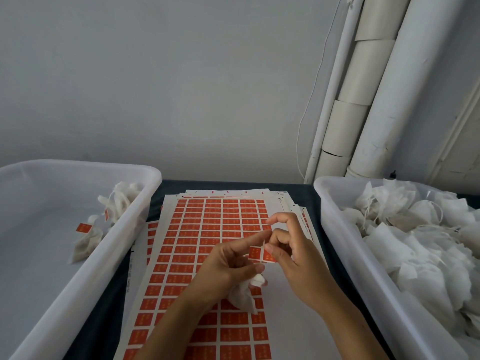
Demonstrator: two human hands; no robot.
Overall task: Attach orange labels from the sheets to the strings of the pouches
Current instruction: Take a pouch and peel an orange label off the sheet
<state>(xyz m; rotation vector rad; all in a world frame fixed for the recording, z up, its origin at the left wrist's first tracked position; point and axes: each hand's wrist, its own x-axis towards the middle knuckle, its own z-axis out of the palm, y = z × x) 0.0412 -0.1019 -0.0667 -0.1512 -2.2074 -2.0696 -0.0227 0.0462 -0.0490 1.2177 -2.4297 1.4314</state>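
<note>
An orange label [261, 254] is pinched at a white pouch's [244, 294] string [264, 241], above the label sheets [207, 229].

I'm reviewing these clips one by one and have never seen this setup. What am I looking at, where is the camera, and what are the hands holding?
There is no machine here: a person works bare-handed, filmed by a camera on their head looking down. The left hand holds a white pouch; the right hand pinches an orange label by the pouch's string. Below lie label sheets on a dark table. The left bin holds a few labelled pouches; the right bin holds a pile of white pouches.
</note>
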